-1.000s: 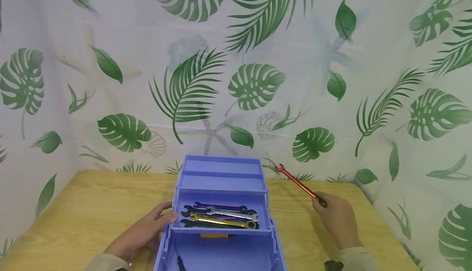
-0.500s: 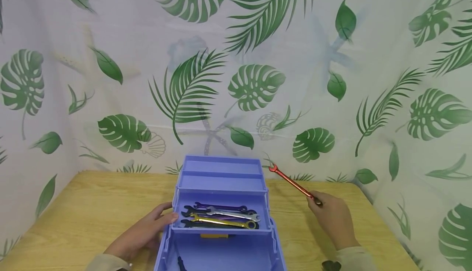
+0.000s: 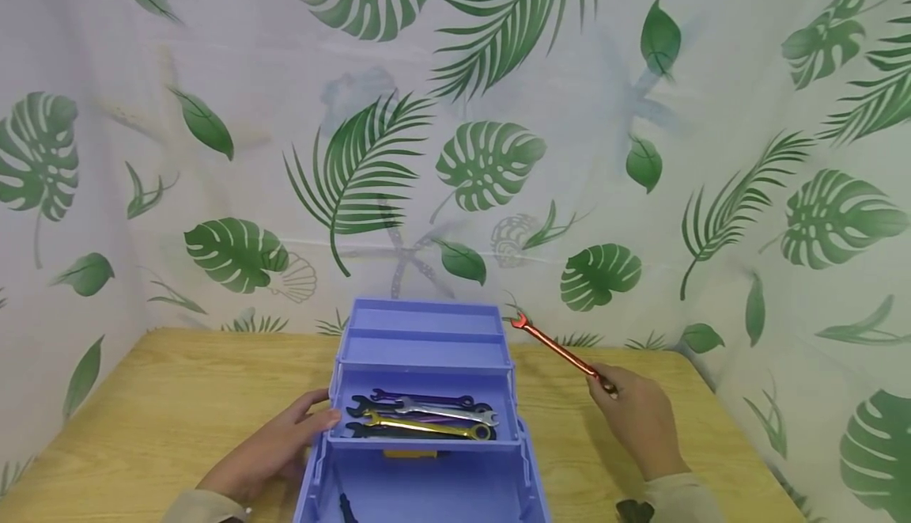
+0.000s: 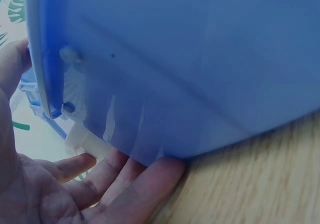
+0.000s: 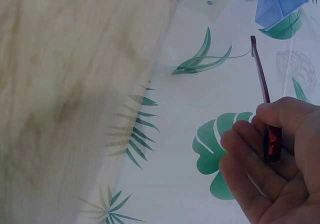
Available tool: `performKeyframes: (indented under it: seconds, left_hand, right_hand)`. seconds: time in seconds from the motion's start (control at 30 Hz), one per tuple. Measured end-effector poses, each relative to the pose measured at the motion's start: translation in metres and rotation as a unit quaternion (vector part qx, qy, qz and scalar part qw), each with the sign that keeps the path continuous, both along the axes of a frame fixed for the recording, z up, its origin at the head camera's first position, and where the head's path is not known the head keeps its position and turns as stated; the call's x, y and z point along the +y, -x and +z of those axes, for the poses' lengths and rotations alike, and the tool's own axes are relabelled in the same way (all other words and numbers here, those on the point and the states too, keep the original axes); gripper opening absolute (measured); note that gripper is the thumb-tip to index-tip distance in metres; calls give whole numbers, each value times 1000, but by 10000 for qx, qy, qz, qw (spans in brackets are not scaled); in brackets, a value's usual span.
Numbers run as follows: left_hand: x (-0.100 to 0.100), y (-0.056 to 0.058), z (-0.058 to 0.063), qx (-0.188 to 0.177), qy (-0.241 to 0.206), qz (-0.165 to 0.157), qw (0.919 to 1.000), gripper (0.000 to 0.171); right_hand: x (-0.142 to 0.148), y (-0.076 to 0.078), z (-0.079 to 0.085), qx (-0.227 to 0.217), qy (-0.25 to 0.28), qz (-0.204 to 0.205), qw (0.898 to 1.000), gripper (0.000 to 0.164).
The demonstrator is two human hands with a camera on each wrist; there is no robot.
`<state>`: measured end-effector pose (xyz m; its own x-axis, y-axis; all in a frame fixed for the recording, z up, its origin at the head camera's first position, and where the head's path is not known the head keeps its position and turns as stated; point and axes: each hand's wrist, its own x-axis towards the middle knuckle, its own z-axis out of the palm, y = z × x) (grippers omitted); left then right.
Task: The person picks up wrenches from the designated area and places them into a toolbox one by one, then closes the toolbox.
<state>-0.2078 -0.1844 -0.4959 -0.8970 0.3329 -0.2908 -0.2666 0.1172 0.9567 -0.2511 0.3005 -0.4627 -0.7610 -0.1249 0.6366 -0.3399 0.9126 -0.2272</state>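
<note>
A red wrench (image 3: 558,349) is pinched near its ring end by my right hand (image 3: 636,420), its open jaw pointing up and left, above the table. In the right wrist view the thumb and fingers hold the wrench (image 5: 262,79). My left hand (image 3: 274,444) rests against the left side of a blue toolbox (image 3: 427,491), thumb at the edge of its middle tray (image 3: 427,380). In the left wrist view the fingers lie along the box's side (image 4: 200,59), fingertips close to the table. That tray holds several wrenches: a gold one (image 3: 427,425), a silver one (image 3: 448,412), black and purple ones.
The toolbox stands opened out, with an upper tray (image 3: 427,349) at the back. In its bottom lie a thin black-handled tool (image 3: 346,507) and a yellow object (image 3: 410,453). A wooden table (image 3: 213,396) reaches a leaf-printed cloth backdrop (image 3: 498,270) behind.
My right hand has moved left with the red wrench, bringing its open end nearer the toolbox's trays. The left hand stays at the box's side.
</note>
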Motion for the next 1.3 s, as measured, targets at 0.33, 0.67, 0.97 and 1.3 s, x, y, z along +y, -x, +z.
performKeyframes:
  seconds: [0.33, 0.67, 0.97, 1.3]
  left_hand:
    - [0, 1, -3, 0, 141, 115, 9998, 84]
    - [-2, 1, -3, 29, 36, 54, 10000, 83]
    - [-1, -1, 0, 43, 56, 45, 10000, 83]
    - [-1, 0, 0, 18, 111, 54, 9999, 83]
  right_hand:
    - [-8, -2, 6, 310, 125, 229, 9992, 13]
    - [-26, -10, 22, 1048, 95, 709, 9919, 21]
    - [-49, -20, 33, 1344, -173, 1395, 9809, 24]
    - [-59, -24, 33, 1248, -352, 1938, 9724, 25]
